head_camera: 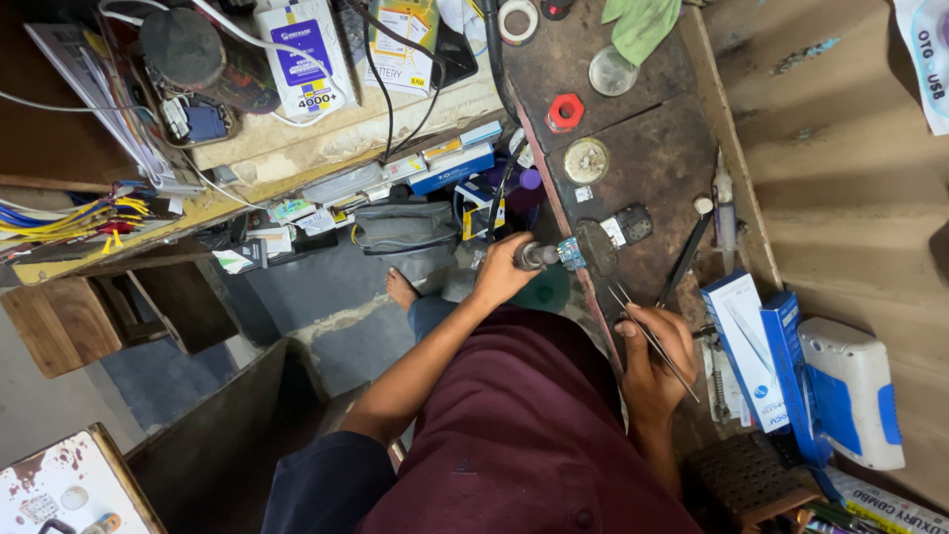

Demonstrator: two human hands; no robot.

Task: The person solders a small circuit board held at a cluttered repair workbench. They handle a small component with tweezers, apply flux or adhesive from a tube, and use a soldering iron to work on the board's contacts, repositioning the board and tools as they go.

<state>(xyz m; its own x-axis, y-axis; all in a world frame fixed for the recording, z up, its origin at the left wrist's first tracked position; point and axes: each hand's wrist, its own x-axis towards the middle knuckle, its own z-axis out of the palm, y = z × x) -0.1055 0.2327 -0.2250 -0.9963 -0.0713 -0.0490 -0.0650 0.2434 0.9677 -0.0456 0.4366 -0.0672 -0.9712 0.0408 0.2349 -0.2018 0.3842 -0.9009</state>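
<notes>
My left hand (499, 275) grips a dark cylindrical tool handle (535, 256) with a black cable running up from it. The tool's tip meets a small blue circuit board (570, 253) at the edge of the dark wooden bench (652, 148). My right hand (654, 358) holds thin metal tweezers (643, 324), whose points aim toward the board but stay a short way from it. A small black part (634, 223) and a white-labelled chip lie just beyond the board.
On the bench are a red hexagonal piece (564, 112), a round tin (586, 160), a tape roll (518, 20), a green cloth (641, 25) and a black pen-like tool (684, 259). Blue-and-white boxes (746, 346) and a white device (850, 391) lie at right. A cluttered shelf (297, 148) is at left.
</notes>
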